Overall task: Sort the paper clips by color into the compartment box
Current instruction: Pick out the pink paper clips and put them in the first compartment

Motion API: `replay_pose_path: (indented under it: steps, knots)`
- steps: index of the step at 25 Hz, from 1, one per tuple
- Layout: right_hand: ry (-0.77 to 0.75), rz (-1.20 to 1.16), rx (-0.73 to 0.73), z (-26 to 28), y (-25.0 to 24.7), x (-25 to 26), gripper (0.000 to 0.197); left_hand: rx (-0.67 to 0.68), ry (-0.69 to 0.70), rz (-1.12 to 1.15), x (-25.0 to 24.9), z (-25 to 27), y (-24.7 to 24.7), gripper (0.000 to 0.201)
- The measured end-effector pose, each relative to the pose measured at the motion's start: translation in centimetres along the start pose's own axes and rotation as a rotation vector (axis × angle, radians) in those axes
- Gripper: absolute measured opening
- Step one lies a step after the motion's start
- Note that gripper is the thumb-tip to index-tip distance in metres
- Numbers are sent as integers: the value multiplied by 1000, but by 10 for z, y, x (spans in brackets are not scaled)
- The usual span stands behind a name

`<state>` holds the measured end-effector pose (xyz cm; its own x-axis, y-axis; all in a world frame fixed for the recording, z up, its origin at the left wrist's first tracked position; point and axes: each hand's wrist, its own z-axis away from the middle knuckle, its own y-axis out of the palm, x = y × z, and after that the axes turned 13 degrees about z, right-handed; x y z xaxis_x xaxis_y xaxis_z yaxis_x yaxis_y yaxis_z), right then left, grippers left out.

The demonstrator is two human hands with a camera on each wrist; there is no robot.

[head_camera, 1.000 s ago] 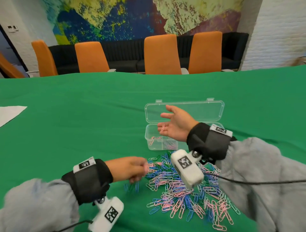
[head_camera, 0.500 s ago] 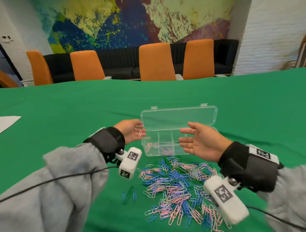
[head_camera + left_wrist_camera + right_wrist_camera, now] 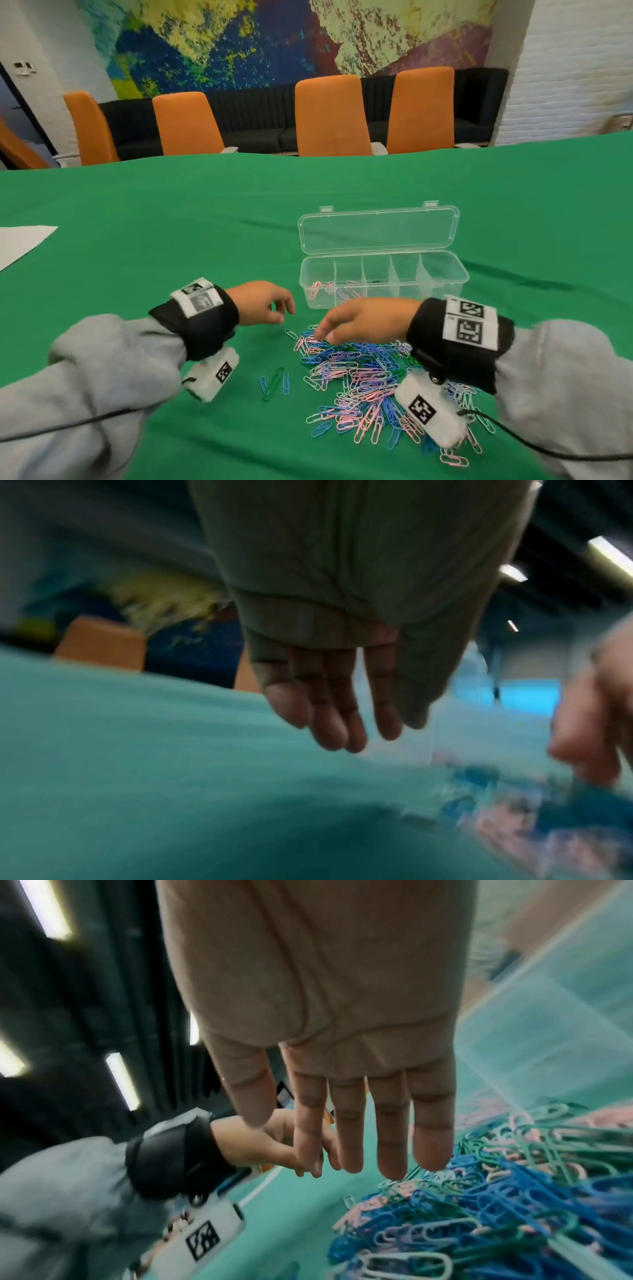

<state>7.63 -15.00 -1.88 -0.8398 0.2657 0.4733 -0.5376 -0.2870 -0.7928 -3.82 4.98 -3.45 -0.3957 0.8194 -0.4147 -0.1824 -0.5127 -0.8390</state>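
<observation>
Clips: mixed-colour pile (image 3: 370, 377) on green bench (image 3: 171, 212), near side of box.
Box (image 3: 383, 274): lid open, pink clips in far-left compartment.
Left hand (image 3: 263, 303): fingers loosely curled, empty.
Right hand (image 3: 363, 318): fingers extended, tips touching pile.

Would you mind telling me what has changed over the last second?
Both hands came back from the compartment box to the paper clip pile. The left hand, which held a pink clip at the box half a second ago, now hovers empty beside the pile. The right hand lowered its straight fingers onto the pile's far edge. Box, pile and the three stray clips stayed put.
</observation>
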Motion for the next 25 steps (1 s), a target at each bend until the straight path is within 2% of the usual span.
replay_pose_path:
  steps: [2,4,7,9,12,16,20,22,25]
  knots:
    - [-23,306,92,-6,8,6,33,85,5,-171,1,-9,11,30]
    - [-15,420,118,-7,12,5,32,93,11,-196,-2,-17,17,28]
    - [73,479,145,-2,9,-6,30,85,24,-192,-5,-24,20,23]
    - [108,493,144,-2,6,-12,27,65,84,-178,-8,-23,22,22]
    - [106,452,5,-14,1,-8,21,69,165,-152,-17,-20,26,20]
    - [131,479,-153,-54,1,5,22,85,120,-207,-21,-14,36,23]
    - [203,604,-58,-83,9,10,33,52,66,-155,-10,-8,36,17]
    - [195,631,-34,-88,12,13,38,61,52,-153,-6,-7,36,12]
    - [159,707,21,-91,13,18,35,84,73,-167,-3,-7,37,13]
